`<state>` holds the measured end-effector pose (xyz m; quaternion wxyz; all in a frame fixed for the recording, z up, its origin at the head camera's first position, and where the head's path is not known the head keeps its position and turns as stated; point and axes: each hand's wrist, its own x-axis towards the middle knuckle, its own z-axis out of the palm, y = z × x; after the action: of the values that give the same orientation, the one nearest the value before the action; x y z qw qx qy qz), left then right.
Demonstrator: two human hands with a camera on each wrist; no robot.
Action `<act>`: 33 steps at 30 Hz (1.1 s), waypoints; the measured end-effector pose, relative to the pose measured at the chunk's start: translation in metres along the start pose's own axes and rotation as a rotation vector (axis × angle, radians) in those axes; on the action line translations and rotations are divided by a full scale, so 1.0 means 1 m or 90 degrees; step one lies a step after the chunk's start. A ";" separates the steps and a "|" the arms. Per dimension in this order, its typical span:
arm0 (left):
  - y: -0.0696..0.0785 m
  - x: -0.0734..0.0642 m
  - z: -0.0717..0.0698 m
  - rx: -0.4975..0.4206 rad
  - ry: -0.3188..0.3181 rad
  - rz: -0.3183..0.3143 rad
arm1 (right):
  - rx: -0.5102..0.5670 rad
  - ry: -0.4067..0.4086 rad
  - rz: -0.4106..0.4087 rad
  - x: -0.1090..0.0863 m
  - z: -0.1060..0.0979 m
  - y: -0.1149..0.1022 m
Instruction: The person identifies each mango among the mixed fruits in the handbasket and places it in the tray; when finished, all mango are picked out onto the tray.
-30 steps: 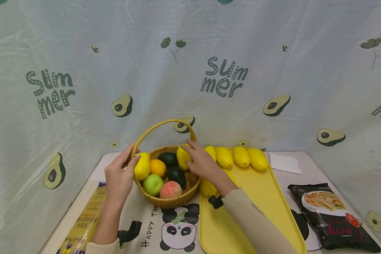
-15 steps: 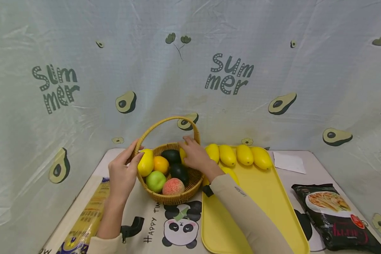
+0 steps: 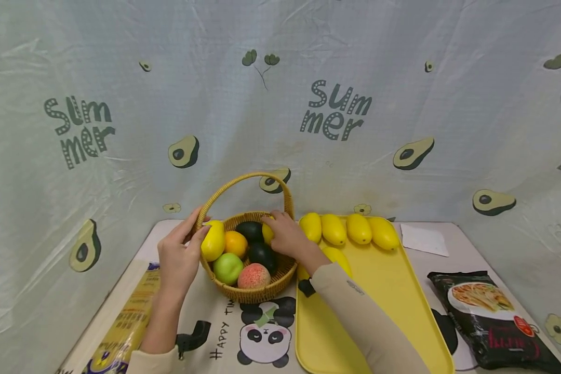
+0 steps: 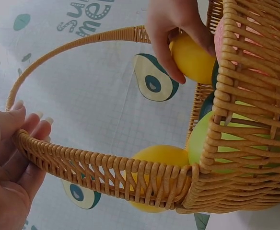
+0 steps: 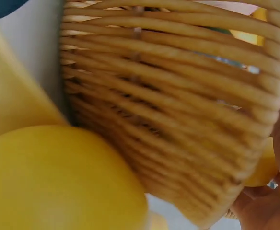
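Observation:
A wicker basket (image 3: 250,297) with an arched handle (image 4: 99,165) stands left of the yellow tray. My left hand (image 3: 179,257) holds the handle low on its left side, thumb on one side and fingers on the other. At the basket's back right, my right hand (image 3: 287,236) grips a yellow mango (image 4: 192,58) from above; the hand covers most of it in the head view. Also in the basket are another yellow mango (image 3: 213,241), an orange (image 3: 236,244), a green apple (image 3: 228,268), a peach (image 3: 254,276) and two dark avocados (image 3: 262,257).
On the yellow tray (image 3: 378,311), several yellow mangoes (image 3: 359,228) line the back edge, and more lie by its left side under my right wrist. A black food packet (image 3: 493,319) and white paper (image 3: 423,239) lie right. A yellow packet (image 3: 128,322) lies left. A printed curtain hangs behind.
My right hand first shifts over the mango, covering more of it, then sinks slightly lower into the basket. My left hand stays on the handle. The head view shifts slightly.

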<state>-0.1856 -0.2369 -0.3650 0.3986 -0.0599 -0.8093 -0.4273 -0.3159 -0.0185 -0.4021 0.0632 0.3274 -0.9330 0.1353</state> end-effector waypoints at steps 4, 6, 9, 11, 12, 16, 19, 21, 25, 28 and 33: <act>0.000 0.000 0.001 0.002 -0.004 0.003 | 0.042 -0.014 0.016 -0.006 0.004 0.004; -0.001 0.000 0.001 0.002 -0.004 0.003 | 0.062 -0.010 0.017 -0.009 0.005 0.007; -0.001 -0.002 0.001 -0.001 -0.001 0.003 | 0.089 0.015 0.009 -0.014 0.007 0.010; -0.001 -0.003 0.001 -0.003 -0.002 0.001 | 0.105 0.045 0.005 -0.019 0.006 0.012; -0.001 -0.003 0.001 -0.004 -0.001 0.001 | 0.112 0.061 0.003 -0.022 0.005 0.013; 0.000 -0.003 0.001 -0.006 0.006 0.005 | 0.121 0.125 -0.010 -0.034 -0.001 0.016; 0.001 -0.003 0.001 -0.006 0.010 0.007 | 0.120 0.161 -0.019 -0.043 -0.005 0.018; 0.002 -0.003 0.001 -0.005 0.007 0.008 | 0.125 0.178 -0.017 -0.049 -0.008 0.019; 0.002 -0.003 0.001 -0.002 0.005 0.007 | 0.140 0.203 -0.020 -0.060 -0.013 0.020; 0.001 -0.004 0.001 -0.002 0.007 0.006 | 0.152 0.216 -0.019 -0.069 -0.017 0.021; 0.000 -0.003 0.001 -0.002 0.010 0.004 | 0.157 0.253 -0.010 -0.083 -0.024 0.026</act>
<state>-0.1840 -0.2349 -0.3674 0.4062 -0.0601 -0.8052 -0.4279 -0.2671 0.0569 -0.4013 0.2059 0.3072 -0.8760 0.3098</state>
